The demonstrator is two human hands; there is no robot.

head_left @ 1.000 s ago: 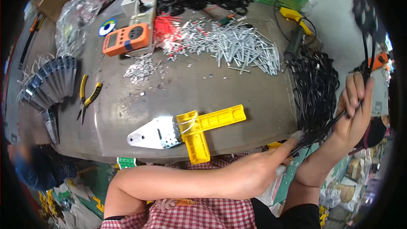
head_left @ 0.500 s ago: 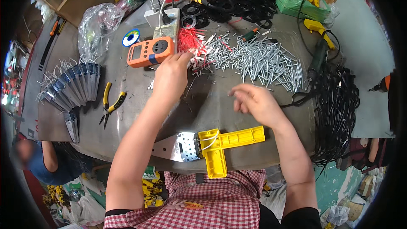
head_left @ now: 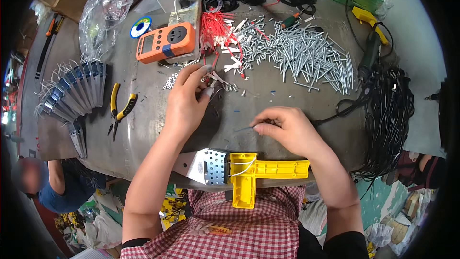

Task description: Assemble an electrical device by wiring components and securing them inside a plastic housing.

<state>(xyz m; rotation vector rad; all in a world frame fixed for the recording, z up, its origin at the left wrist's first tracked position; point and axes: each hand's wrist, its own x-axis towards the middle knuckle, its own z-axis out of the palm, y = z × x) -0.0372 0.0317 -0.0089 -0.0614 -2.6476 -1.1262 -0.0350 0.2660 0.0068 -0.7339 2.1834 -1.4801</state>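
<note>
Head view: my left hand (head_left: 188, 101) pinches small metal pieces (head_left: 221, 82) at centre frame; my right hand (head_left: 287, 132), lower right of centre, grips a thin wire (head_left: 243, 128) on the grey surface (head_left: 268, 97).

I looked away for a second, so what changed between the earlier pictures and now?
The right hand let go of the black cable bundle, came back to the table and now pinches a thin wire. The left hand reached forward to the small metal parts. The orange meter and pliers stayed put.
</note>
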